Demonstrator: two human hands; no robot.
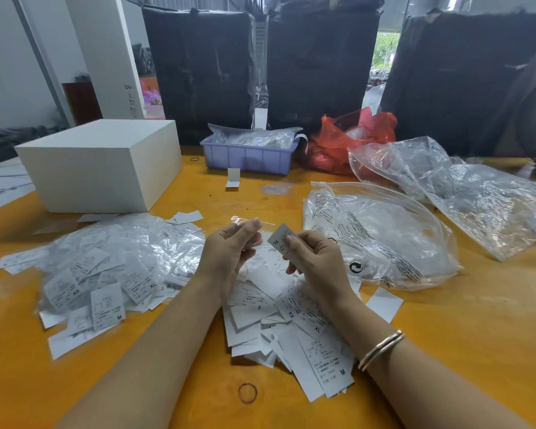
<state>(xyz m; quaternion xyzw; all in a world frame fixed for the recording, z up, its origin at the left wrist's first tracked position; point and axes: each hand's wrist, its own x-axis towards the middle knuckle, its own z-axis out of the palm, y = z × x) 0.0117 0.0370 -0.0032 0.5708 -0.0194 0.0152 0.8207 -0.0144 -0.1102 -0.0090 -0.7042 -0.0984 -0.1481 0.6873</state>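
The right hand (316, 258) pinched one white rectangular paper size label (279, 240), marked XL, between thumb and fingers, a little above the orange surface (446, 335). The left hand (232, 246) pinched one small clear plastic sleeve (245, 220) by its edge, just beside the label.

The label looked nearly weightless, thin and bendable, so it was probably best held by its far end, leaving the leading edge free to enter the sleeve. The sleeve looked limp, slick and clingy, and its mouth likely needed spreading with the fingertips.

Two heaps lay on the surface, each with too many pieces to count: a loose heap of bare white labels (260, 320) under the wrists and a heap of sleeved labels (106, 274) to the left. Farther off were one white rectangular box (99, 162), one lilac plastic tray (248, 157), one red plastic bag (353, 137), one large clear printed bag (378, 236) and one dark rubber band (247, 393).
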